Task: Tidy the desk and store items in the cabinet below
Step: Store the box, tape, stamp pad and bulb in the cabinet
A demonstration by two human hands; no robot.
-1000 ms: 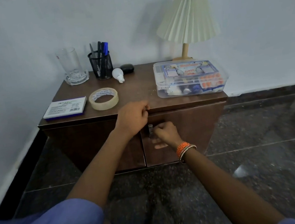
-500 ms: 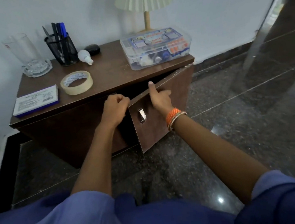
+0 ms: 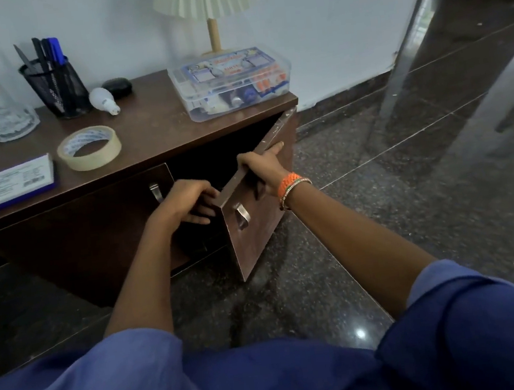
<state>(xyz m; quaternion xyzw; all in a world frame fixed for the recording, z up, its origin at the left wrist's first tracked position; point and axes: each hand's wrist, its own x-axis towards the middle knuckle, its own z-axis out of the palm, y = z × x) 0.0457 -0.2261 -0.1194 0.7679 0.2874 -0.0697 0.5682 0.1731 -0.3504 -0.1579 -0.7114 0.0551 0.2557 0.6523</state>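
Right cabinet door (image 3: 262,226): stiff hinged board, likely swinging lightly; right hand (image 3: 261,170) is gripping its top edge. Left hand (image 3: 186,204) fingers are curling, seemingly empty, beside its near edge.

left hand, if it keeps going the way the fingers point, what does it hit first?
Probably the inner face of the open right door: the left hand has its fingers aimed right, ending just short of or at that door's edge. Depth is unclear.

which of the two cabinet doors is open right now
The right door, swung outward with the right hand gripping its top edge. The left door sits flush and closed under the desk top.
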